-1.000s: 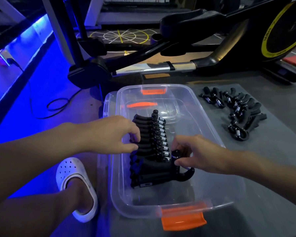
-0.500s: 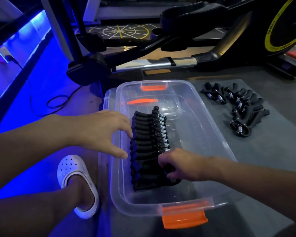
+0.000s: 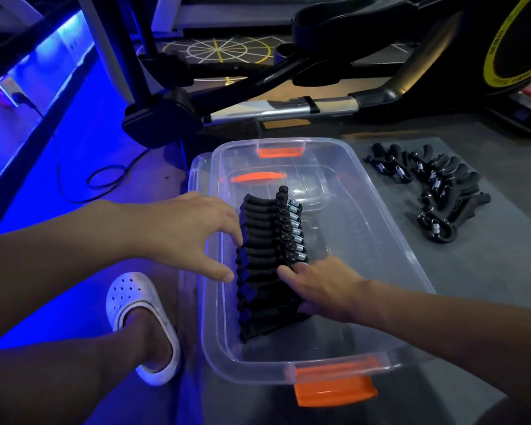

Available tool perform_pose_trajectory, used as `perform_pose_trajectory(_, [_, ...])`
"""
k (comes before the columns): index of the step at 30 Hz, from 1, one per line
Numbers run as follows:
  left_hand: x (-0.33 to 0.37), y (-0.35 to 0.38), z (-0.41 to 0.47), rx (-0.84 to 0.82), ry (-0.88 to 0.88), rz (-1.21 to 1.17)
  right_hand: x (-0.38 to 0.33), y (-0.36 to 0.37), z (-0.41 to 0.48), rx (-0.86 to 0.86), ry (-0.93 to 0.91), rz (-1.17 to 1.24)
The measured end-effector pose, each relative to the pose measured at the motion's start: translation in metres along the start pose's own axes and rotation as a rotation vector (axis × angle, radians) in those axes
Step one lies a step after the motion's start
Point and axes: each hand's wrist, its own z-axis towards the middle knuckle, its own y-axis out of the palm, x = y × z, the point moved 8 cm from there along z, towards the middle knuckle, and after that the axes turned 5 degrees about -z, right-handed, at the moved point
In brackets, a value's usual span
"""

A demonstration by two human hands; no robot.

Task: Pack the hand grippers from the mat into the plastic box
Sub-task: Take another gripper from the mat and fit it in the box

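L hand (image 3: pixel 193 237) wide, fingertips (image 3: pixel 236 237) on row (image 3: pixel 267 240) in box (image 3: pixel 365 368); R hand (image 3: pixel 322 286) curls round its near end. Risk: uneven squeeze cd buckle or topple it.

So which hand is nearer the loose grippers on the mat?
Right. Right hand holds the side of the packed row facing the loose grippers; left hand is across the row.

Black hand grippers (image 3: pixel 259 240) in clear box (image 3: pixel 393 256)
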Motion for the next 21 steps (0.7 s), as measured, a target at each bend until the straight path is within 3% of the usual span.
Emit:
perform_pose_trajectory(6, [0.000,0.000,0.001,0.007,0.005,0.008,0.018,0.012,0.001,-0.042,0.186,0.132])
perform_pose_trajectory(13, [0.000,0.002,0.001,0.009,0.003,0.007,0.028,0.039,0.002,-0.114,0.368,0.512])
perform_pose_trajectory(21, [-0.001,0.003,0.000,0.012,0.003,0.006,0.032,0.047,0.003,-0.113,0.378,0.660])
